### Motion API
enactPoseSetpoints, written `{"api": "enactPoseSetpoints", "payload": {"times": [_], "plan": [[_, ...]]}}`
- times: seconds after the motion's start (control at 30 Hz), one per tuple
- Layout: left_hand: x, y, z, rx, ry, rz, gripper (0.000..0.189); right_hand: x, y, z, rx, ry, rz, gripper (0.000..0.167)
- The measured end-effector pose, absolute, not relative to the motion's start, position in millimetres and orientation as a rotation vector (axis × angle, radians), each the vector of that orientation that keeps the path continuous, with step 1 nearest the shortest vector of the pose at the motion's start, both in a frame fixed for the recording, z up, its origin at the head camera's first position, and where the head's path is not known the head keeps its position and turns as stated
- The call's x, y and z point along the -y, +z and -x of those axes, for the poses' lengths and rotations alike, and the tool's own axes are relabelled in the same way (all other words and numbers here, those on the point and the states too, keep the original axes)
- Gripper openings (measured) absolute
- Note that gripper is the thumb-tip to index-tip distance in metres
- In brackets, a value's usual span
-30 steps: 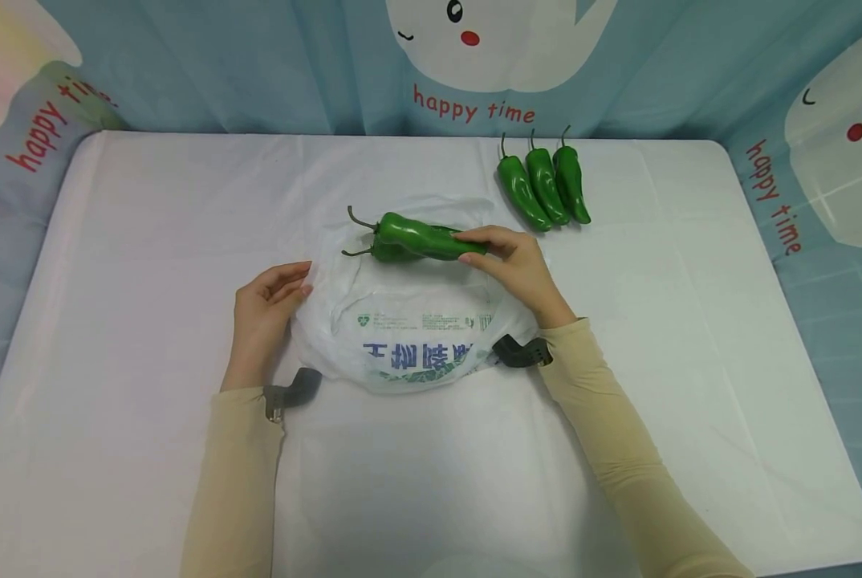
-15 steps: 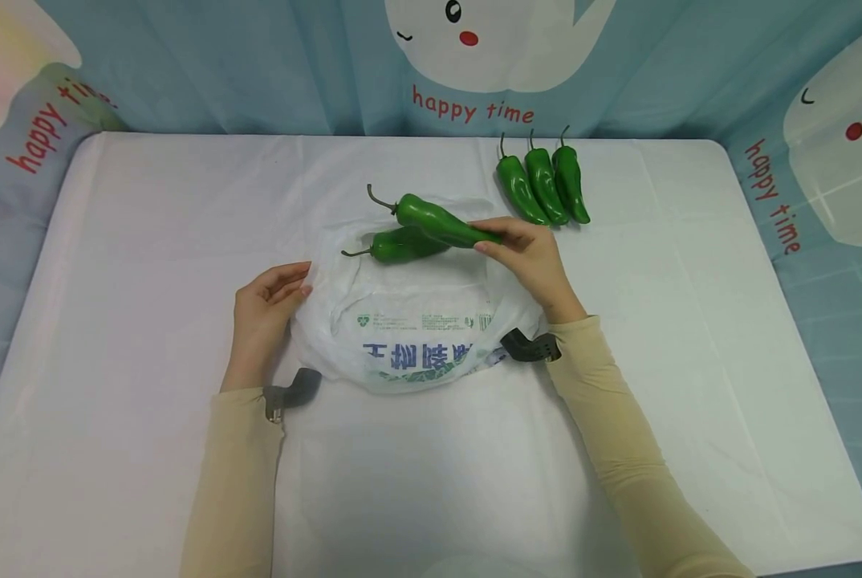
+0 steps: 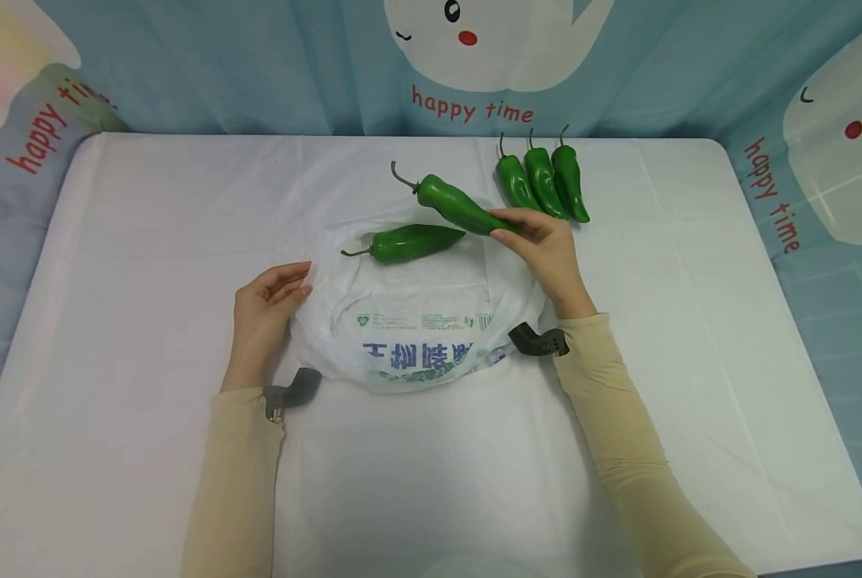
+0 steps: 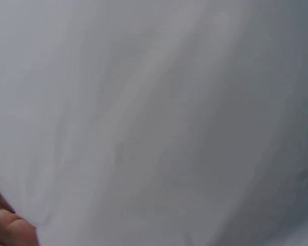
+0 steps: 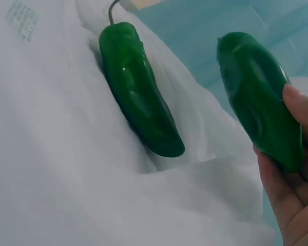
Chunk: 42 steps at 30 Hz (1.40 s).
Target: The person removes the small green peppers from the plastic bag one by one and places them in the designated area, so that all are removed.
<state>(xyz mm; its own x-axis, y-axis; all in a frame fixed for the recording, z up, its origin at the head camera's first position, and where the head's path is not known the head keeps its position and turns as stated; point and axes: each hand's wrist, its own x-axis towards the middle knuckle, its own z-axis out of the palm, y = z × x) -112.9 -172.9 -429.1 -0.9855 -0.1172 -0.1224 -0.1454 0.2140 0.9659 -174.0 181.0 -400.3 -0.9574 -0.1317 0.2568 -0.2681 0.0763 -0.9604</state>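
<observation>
My right hand (image 3: 550, 253) pinches a long green pepper (image 3: 454, 202) by its pointed tip, its stem toward the upper left. In the right wrist view, thumb and fingers hold this pepper (image 5: 254, 97) on both sides. A second green pepper (image 3: 412, 243) lies on the white plastic bag (image 3: 416, 297), which has blue and green print. My left hand (image 3: 266, 309) holds the bag's left edge between thumb and fingers. White plastic (image 4: 143, 123) fills most of the left wrist view, with fingertips (image 4: 13, 228) showing at the lower left corner.
Three more green peppers (image 3: 567, 185) lie side by side at the back of the white-covered table (image 3: 149, 209), their lower left partly behind my right hand. A blue curtain (image 3: 258, 72) with printed figures borders the table at the back and sides.
My right hand has lifted the pepper up and to the right, off the second pepper, which now shows whole on the bag. My left hand has stayed in place.
</observation>
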Motion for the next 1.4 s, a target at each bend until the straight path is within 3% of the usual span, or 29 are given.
{"api": "enactPoseSetpoints", "payload": {"times": [0.5, 1.4], "plan": [[172, -429, 113, -2.43, 1.936, 0.273, 0.034, -195, -399, 178, 2.152, 1.959, -0.342, 0.024], [171, -427, 111, -2.449, 1.936, 0.268, 0.035, -223, -396, 184, 1.924, 1.981, 0.048, 0.022]]}}
